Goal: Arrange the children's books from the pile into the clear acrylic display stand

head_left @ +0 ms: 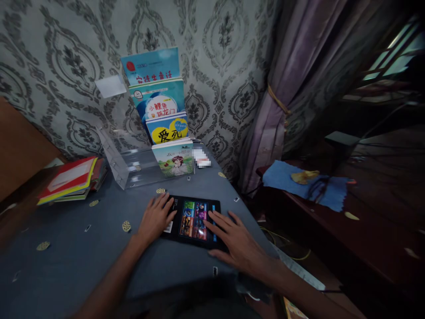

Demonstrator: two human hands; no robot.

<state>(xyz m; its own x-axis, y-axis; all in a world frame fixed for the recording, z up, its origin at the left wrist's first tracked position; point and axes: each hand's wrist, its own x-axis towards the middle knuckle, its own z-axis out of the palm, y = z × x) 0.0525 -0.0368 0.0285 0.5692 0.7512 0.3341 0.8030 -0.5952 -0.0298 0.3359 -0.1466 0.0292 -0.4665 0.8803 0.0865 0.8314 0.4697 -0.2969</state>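
Observation:
A black book lies flat on the table, with colourful picture panels and a white barcode patch showing on its cover. My left hand rests over its left edge, fingers stretched out. Across its right side lies my right hand, fingers spread, covering part of that edge. Beyond the book, a clear stepped display stand holds several picture books; the front one has a drawn girl on its cover.
A stack of books and folders lies at the left on the patterned blue-grey tablecloth. Right of the table are a tied purple curtain and a dark red bench bearing a blue cloth. Cables run along the floor.

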